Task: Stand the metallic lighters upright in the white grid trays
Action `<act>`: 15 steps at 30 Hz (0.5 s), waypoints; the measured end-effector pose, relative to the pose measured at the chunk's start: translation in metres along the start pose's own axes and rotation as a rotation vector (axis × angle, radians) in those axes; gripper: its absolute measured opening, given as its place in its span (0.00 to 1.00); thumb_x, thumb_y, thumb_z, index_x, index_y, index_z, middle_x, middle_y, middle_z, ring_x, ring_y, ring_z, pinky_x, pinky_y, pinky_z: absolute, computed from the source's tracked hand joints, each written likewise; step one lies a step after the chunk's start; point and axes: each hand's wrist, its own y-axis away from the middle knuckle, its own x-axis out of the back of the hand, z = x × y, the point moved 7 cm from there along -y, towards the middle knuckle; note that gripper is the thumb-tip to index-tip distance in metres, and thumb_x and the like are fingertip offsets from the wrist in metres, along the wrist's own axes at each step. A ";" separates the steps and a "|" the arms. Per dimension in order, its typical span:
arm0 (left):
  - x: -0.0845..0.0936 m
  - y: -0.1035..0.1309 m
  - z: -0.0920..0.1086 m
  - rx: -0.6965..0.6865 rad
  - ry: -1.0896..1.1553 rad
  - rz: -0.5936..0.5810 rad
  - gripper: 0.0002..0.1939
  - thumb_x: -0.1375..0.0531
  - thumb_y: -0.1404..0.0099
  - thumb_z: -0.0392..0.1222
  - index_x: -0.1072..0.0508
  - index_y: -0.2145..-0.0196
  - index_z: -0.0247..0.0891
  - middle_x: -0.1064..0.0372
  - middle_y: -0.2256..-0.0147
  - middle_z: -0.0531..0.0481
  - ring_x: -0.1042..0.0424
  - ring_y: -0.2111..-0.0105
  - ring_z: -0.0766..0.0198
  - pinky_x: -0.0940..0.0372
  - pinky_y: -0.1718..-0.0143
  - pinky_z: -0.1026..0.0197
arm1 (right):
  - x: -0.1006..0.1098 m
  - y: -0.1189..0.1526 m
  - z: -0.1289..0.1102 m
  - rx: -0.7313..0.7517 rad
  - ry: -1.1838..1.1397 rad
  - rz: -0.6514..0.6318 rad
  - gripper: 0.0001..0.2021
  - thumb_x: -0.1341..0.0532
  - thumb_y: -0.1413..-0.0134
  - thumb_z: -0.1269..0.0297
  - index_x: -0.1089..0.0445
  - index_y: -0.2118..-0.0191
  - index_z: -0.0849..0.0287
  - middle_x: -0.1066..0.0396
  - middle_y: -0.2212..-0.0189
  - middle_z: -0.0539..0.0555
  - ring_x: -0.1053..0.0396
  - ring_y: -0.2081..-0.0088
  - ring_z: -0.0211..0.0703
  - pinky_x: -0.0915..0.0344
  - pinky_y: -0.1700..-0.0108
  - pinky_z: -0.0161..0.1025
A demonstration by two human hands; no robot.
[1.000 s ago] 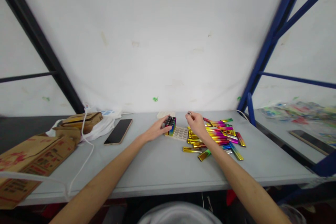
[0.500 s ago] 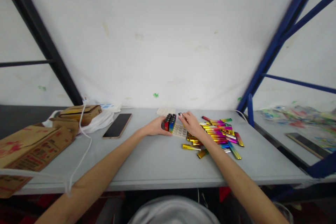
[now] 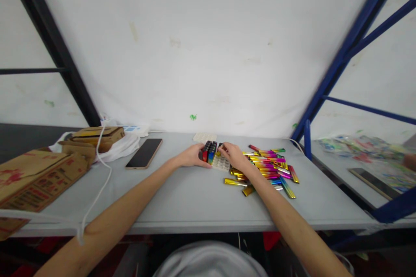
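Several upright lighters with black tops [image 3: 209,150] stand packed together on the left part of a clear cell tray [image 3: 221,162]. My left hand [image 3: 192,156] is wrapped round the left side of this group. Just right of the group, my right hand [image 3: 232,154] pinches a single lighter [image 3: 220,146] by its dark top, over the tray. A loose pile of shiny gold, pink and blue lighters [image 3: 264,165] lies on the grey table to the right, partly behind my right hand and forearm.
A dark phone [image 3: 144,153] lies at the left. Beyond it are cardboard boxes [image 3: 45,177], a white bag and a white cable [image 3: 103,186]. A second clear tray [image 3: 204,137] lies near the wall. Blue frame bars [image 3: 341,58] rise at the right.
My right hand has lowered slightly and moved closer to the standing lighters, bringing its lighter down to the tray. My left hand keeps its hold. The view has shifted a little.
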 end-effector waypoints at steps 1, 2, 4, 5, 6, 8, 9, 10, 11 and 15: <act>0.000 0.000 0.001 -0.003 0.003 0.002 0.40 0.24 0.53 0.61 0.24 0.48 0.34 0.22 0.52 0.45 0.25 0.53 0.47 0.31 0.50 0.52 | -0.003 -0.001 0.001 -0.009 0.014 -0.020 0.11 0.43 0.27 0.61 0.31 0.63 0.58 0.24 0.66 0.56 0.29 0.66 0.44 0.39 0.61 0.38; 0.000 0.000 0.001 -0.006 0.007 0.002 0.40 0.24 0.53 0.60 0.24 0.48 0.35 0.22 0.52 0.45 0.25 0.53 0.47 0.31 0.50 0.52 | -0.005 -0.002 0.002 -0.021 0.028 -0.039 0.10 0.42 0.27 0.62 0.30 0.62 0.58 0.23 0.67 0.56 0.29 0.66 0.44 0.39 0.61 0.38; 0.000 0.001 0.001 -0.006 0.005 -0.003 0.40 0.24 0.52 0.60 0.25 0.48 0.34 0.22 0.52 0.44 0.26 0.53 0.47 0.31 0.50 0.52 | -0.008 -0.004 0.003 -0.038 0.061 -0.066 0.09 0.42 0.28 0.62 0.29 0.61 0.59 0.23 0.67 0.56 0.28 0.67 0.44 0.39 0.61 0.38; 0.000 0.000 0.000 -0.001 -0.001 -0.007 0.40 0.24 0.52 0.60 0.25 0.48 0.33 0.22 0.52 0.44 0.26 0.53 0.47 0.31 0.49 0.52 | -0.009 -0.004 0.002 -0.041 0.075 -0.071 0.09 0.41 0.28 0.62 0.28 0.60 0.60 0.22 0.66 0.57 0.28 0.66 0.44 0.39 0.61 0.38; -0.001 0.000 -0.001 0.006 -0.008 -0.011 0.40 0.24 0.52 0.60 0.25 0.48 0.33 0.23 0.52 0.43 0.26 0.53 0.47 0.32 0.49 0.51 | -0.008 -0.005 0.001 -0.041 0.081 -0.077 0.09 0.40 0.29 0.62 0.27 0.60 0.60 0.22 0.66 0.57 0.28 0.65 0.44 0.38 0.60 0.38; -0.001 0.000 -0.003 0.017 -0.022 -0.015 0.40 0.24 0.52 0.60 0.25 0.48 0.32 0.23 0.51 0.42 0.26 0.53 0.47 0.32 0.49 0.51 | -0.006 -0.005 -0.002 -0.023 0.070 -0.104 0.09 0.40 0.29 0.61 0.26 0.60 0.61 0.21 0.65 0.57 0.27 0.64 0.45 0.37 0.59 0.37; -0.001 0.000 -0.004 0.018 -0.026 -0.015 0.40 0.24 0.52 0.60 0.26 0.48 0.33 0.23 0.52 0.43 0.26 0.53 0.47 0.32 0.49 0.51 | -0.004 -0.004 -0.003 -0.005 0.061 -0.119 0.10 0.40 0.29 0.60 0.25 0.59 0.61 0.21 0.64 0.57 0.26 0.62 0.45 0.36 0.57 0.38; -0.001 -0.001 -0.004 0.016 -0.029 -0.015 0.40 0.24 0.52 0.60 0.26 0.48 0.33 0.23 0.52 0.43 0.26 0.53 0.47 0.32 0.49 0.51 | 0.000 -0.003 -0.003 0.015 0.061 -0.125 0.12 0.41 0.28 0.59 0.25 0.57 0.61 0.21 0.62 0.57 0.25 0.60 0.45 0.35 0.55 0.38; -0.001 -0.001 -0.004 0.013 -0.032 -0.014 0.40 0.24 0.52 0.61 0.26 0.48 0.34 0.23 0.52 0.44 0.26 0.53 0.47 0.32 0.50 0.51 | 0.006 -0.002 0.000 0.028 0.078 -0.118 0.13 0.43 0.27 0.58 0.24 0.54 0.60 0.21 0.59 0.58 0.25 0.57 0.46 0.34 0.52 0.39; 0.000 -0.002 -0.004 0.012 -0.069 0.004 0.38 0.25 0.53 0.64 0.24 0.52 0.35 0.24 0.57 0.46 0.27 0.57 0.49 0.32 0.55 0.53 | 0.044 0.009 0.042 -0.148 0.324 0.010 0.17 0.46 0.26 0.59 0.25 0.46 0.62 0.24 0.47 0.65 0.30 0.43 0.53 0.37 0.40 0.45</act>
